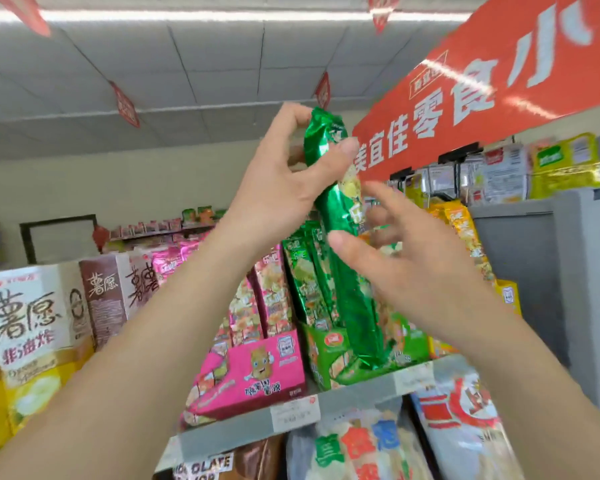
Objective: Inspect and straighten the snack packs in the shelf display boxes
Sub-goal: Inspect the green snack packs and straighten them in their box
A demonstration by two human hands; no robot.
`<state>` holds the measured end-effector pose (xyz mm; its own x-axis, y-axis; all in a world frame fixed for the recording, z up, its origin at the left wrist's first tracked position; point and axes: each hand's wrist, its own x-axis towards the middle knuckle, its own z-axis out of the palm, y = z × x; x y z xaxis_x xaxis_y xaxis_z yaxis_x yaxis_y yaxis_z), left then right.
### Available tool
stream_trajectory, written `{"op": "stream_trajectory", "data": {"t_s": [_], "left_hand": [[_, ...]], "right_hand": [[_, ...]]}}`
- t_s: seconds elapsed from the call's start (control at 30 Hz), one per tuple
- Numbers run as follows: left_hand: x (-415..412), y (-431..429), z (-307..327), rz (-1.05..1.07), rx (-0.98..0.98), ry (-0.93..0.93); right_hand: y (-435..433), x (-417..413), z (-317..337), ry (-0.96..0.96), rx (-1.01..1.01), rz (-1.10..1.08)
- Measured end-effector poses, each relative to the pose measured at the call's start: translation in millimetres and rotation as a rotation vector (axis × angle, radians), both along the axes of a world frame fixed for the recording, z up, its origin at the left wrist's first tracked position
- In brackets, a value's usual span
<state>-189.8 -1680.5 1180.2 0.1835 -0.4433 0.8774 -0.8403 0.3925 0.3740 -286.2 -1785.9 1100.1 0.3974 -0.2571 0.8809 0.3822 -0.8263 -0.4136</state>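
The green pack (pixel 352 306) is lifted almost upright in front of the top shelf, its lower end just above the green display box (pixel 326 355) it seems to belong to. The left hand (pixel 284 178) pinches its upper part, thumb on the front and fingers curled behind. The right hand (pixel 395 261) is at its middle with fingers spread and straight; I cannot tell if it touches.

To do this well, smooth the foil flat, turn the printed face outward, then slide it straight down behind the others so nothing buckles.

Counted: one pack in hand and two clear boxes — green, and pink (pixel 257 368) to the left. The packs inside are too blurred to count.
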Motion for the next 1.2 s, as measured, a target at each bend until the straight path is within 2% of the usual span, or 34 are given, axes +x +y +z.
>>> {"op": "stream_trajectory", "data": {"t_s": [0.1,0.27,0.4,0.47,0.57,0.63,0.73,0.83,1.03,1.2], "left_hand": [[5.6,-4.0,21.2,-0.007,0.016,-0.045],[21.4,-7.4,49.4,-0.033,0.054,-0.076],[49.5,-3.1,62.7,0.155,0.176,-0.131],[67.7,0.0,63.3,0.251,0.307,-0.075],[91.9,-1.6,54.0,0.549,0.664,-0.290],[100.5,-6.9,44.6,0.691,0.883,-0.381],[109.5,-18.7,37.2,0.760,1.041,-0.429],[113.0,-26.0,37.0,0.747,1.137,-0.457],[119.4,-21.6,37.8,0.653,1.080,-0.436],[131.4,-20.4,33.6,0.596,1.000,-0.380]], "right_hand": [[-4.7,12.3,45.8,0.006,-0.066,0.049],[-21.6,25.3,93.8,0.096,0.012,0.342],[-29.1,35.6,118.1,0.078,0.029,0.292],[-34.8,39.8,133.4,-0.010,0.088,0.212],[-46.6,46.9,157.5,-0.194,0.173,0.112],[-50.8,56.5,168.4,-0.285,0.160,0.063],[-46.8,77.4,173.7,-0.399,0.090,-0.069],[-43.8,103.6,171.0,-0.353,0.044,-0.147],[-52.5,142.5,154.0,-0.176,-0.049,-0.257],[-59.0,150.4,152.1,-0.056,-0.047,-0.242]]}}
